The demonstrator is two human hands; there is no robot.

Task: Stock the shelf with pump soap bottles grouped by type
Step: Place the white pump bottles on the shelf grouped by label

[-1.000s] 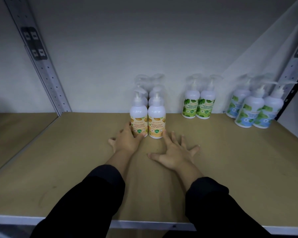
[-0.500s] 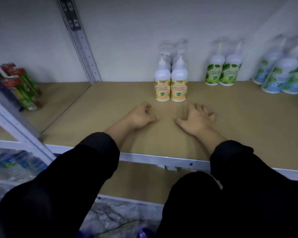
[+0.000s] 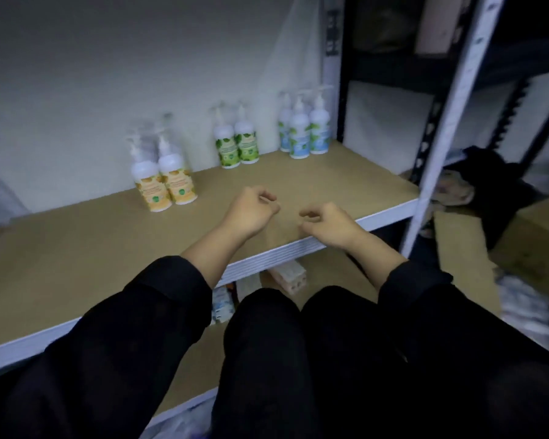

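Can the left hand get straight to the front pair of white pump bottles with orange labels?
Probably yes. The left hand hangs loosely curled and holds nothing, and only bare brown shelf board lies between it and the orange-labelled bottles. The green-labelled pair stands off to the side.

You're in black long sleeves on both arms, cuffs pushed back a little from the wrists, so your left hand and right hand are bare. Your trousers are black too, plain fabric, no markings showing.
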